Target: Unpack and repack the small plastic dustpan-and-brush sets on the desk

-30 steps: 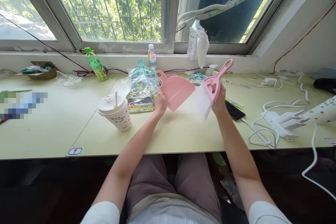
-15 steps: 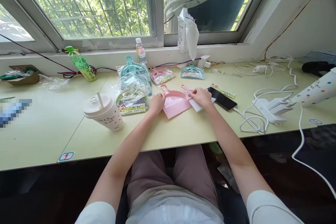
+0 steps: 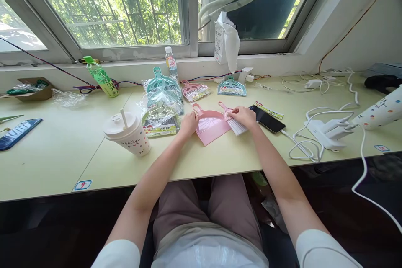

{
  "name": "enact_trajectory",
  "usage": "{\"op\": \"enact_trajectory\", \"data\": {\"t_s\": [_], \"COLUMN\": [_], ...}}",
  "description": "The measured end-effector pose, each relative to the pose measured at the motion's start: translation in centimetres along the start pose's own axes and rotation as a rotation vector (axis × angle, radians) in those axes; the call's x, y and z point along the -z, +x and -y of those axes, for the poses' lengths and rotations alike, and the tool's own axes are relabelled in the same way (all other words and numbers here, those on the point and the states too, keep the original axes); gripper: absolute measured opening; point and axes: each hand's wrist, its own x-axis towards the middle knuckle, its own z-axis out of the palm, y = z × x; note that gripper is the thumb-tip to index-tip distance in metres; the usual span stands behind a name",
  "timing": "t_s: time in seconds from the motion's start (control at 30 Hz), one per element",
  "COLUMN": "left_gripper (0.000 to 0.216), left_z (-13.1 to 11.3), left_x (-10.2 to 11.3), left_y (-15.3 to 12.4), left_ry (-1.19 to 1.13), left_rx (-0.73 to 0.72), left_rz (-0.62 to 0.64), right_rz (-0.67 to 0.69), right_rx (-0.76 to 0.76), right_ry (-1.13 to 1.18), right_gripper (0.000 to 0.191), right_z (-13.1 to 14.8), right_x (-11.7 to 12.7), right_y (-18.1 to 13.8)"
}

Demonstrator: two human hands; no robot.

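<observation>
A small pink dustpan (image 3: pixel 211 125) lies flat on the pale green table (image 3: pixel 220 157), and my left hand (image 3: pixel 188 123) grips its left edge. To its right lies a pink hand brush (image 3: pixel 234 122) with white bristles. My right hand (image 3: pixel 243 116) rests closed over the brush. Dustpan and brush lie side by side, slightly apart.
A lidded paper cup with a straw (image 3: pixel 127 133) stands at the left. Bagged teal and pink dustpan sets (image 3: pixel 161 96) lie behind. A black phone (image 3: pixel 267 119) and white cables with a charger (image 3: pixel 323 134) are at the right. Bottles (image 3: pixel 101 77) stand by the window sill.
A second ago both hands held the dustpan and brush up in the air. They have come down, and both things now lie on the table with my hands still on them.
</observation>
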Motion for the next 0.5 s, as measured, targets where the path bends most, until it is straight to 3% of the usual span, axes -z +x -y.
{"op": "enact_trajectory", "data": {"t_s": [0.1, 0.2, 0.37, 0.5], "left_gripper": [0.023, 0.019, 0.034, 0.029], "left_z": [-0.1, -0.5, -1.4, -1.8], "left_x": [-0.1, -0.4, -1.3, -1.7], "left_y": [-0.1, -0.5, -1.6, -2.0], "left_ry": [-0.019, -0.074, -0.227, -0.357], "left_rx": [-0.013, -0.055, -0.085, -0.289], "left_rz": [0.024, 0.047, 0.041, 0.142], "right_rz": [-0.041, -0.096, -0.005, 0.046], "right_rx": [0.069, 0.204, 0.386, 0.43], "right_ry": [0.1, 0.16, 0.076, 0.03], "right_gripper": [0.03, 0.037, 0.037, 0.026], "right_z": [0.4, 1.5, 3.9, 4.6], "right_x": [0.0, -0.2, -1.3, -1.8], "right_y": [0.0, -0.6, -2.5, -3.1]}}
